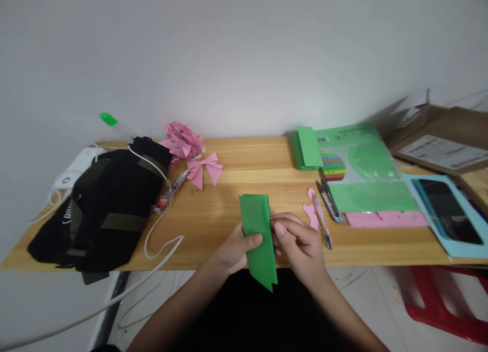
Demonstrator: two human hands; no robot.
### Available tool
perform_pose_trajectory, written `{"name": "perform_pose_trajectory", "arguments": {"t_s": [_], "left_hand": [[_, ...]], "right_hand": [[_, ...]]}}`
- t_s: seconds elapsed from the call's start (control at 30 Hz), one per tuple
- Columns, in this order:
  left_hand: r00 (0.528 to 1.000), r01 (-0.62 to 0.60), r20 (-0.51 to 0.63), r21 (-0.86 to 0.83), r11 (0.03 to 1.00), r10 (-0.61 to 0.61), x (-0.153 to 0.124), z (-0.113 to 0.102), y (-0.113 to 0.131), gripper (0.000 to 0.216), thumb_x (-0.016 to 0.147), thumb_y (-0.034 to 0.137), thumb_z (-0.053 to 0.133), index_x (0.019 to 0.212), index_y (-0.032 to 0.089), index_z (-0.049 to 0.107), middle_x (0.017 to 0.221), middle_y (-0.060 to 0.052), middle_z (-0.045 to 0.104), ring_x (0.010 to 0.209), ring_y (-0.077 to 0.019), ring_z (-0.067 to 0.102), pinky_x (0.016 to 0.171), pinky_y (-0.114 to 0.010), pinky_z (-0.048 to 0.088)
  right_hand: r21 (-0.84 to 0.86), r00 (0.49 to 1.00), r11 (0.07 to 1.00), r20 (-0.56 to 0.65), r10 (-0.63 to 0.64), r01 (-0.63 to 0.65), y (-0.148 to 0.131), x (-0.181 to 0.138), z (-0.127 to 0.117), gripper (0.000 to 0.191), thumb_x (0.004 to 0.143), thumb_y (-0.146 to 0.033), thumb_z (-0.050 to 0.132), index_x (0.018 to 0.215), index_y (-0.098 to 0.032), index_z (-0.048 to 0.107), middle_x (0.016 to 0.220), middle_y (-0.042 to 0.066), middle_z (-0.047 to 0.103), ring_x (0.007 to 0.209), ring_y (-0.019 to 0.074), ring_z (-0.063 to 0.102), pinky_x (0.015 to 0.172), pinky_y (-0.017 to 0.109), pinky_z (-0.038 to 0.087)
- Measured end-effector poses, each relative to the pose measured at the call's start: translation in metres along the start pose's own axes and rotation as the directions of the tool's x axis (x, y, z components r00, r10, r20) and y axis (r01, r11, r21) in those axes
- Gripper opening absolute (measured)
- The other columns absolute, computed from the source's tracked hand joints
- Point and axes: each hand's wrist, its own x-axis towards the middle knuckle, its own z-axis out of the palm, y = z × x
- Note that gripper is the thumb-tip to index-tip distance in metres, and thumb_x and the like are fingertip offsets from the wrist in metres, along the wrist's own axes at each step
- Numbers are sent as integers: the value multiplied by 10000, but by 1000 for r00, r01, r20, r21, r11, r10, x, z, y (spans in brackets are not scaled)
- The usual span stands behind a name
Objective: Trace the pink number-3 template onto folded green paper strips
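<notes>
A folded green paper (256, 220), long and narrow with several layers, is held up over the front edge of the table. My left hand (236, 247) grips it from the left, thumb lying across its face and fingers hidden behind. At its right edge, the bent fingers of my right hand (297, 242) close on the paper, thumb against forefinger. Right of this hand lie a pink paper cutout (311, 217), a pen (322, 222) and blue-handled thread snips (330, 202).
A black bag (110, 209) with white cables covers the table's left side. Behind it sit crumpled pink paper (185, 141) and a pink paper bow (205, 169). Folded green papers (308, 148), a green paper pack (371, 164), a phone (450, 209) and a cardboard box (438, 118) stand right.
</notes>
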Motion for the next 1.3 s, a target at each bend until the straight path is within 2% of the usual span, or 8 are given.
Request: {"name": "perform_pose_trajectory", "arguments": {"t_s": [0.23,0.37,0.5,0.63,0.87,0.93,1.1,1.3], "left_hand": [[999,29,-14,-8,1000,-29,0,-9,-4,841,483,511,960,1196,193,648,875,-40,732,673,-173,688,643,-293,568],[988,48,-151,42,998,-42,9,-6,-2,569,640,517,880,1033,151,693,810,-51,735,734,-187,709,722,-303,571],[952,64,-304,140,988,-19,18,-8,-5,425,750,482,758,952,114,691,904,-109,748,879,-225,715,807,-319,559],[913,34,-397,306,951,95,24,-13,-10,345,771,336,662,1062,155,630,1007,-89,732,978,-239,694,865,-350,544],[843,-7,-395,671,741,365,30,-22,-10,754,755,62,549,1459,217,326,1419,-143,513,1209,-240,589,1026,-446,478],[819,-5,-341,800,600,461,25,-26,-9,689,799,73,551,1450,207,370,1520,-147,408,1380,-267,444,1153,-493,357],[904,-58,213,920,-388,370,13,-35,-7,431,970,167,431,1394,113,490,1484,-179,487,1445,-286,378,1202,-513,299],[936,-88,237,873,-480,259,17,-44,-3,461,987,218,415,1418,74,490,1522,-186,443,1444,-296,385,1210,-490,272]], "right_hand": [[-54,999,998,15,-30,31,0,2,1,163,918,-229,586,805,-211,701,817,19,724,793,145,700,711,272,556],[-283,985,950,-149,89,-129,19,-1,-16,187,891,-333,594,809,-206,704,796,37,729,715,162,673,681,303,532],[-577,851,627,-335,404,-524,38,-2,-50,314,801,-466,592,886,-189,712,744,54,721,570,182,611,552,317,434],[-720,708,278,-402,580,-636,41,-1,-71,338,784,-535,601,853,-217,689,683,43,693,587,211,612,514,293,343],[-830,748,215,-312,587,-515,50,5,-72,417,745,-459,627,1058,-186,669,691,55,680,614,229,637,499,281,330],[-827,779,258,-298,552,-499,51,6,-67,428,765,-423,619,1117,-182,657,684,49,679,601,228,638,506,294,368],[-718,983,694,94,160,-44,48,2,-34,371,938,-354,457,1155,-139,667,1061,146,735,967,254,697,850,424,560],[-687,901,682,424,95,252,61,2,4,438,971,-232,413,1355,-115,587,1408,174,586,1328,291,539,1085,508,468]]}}
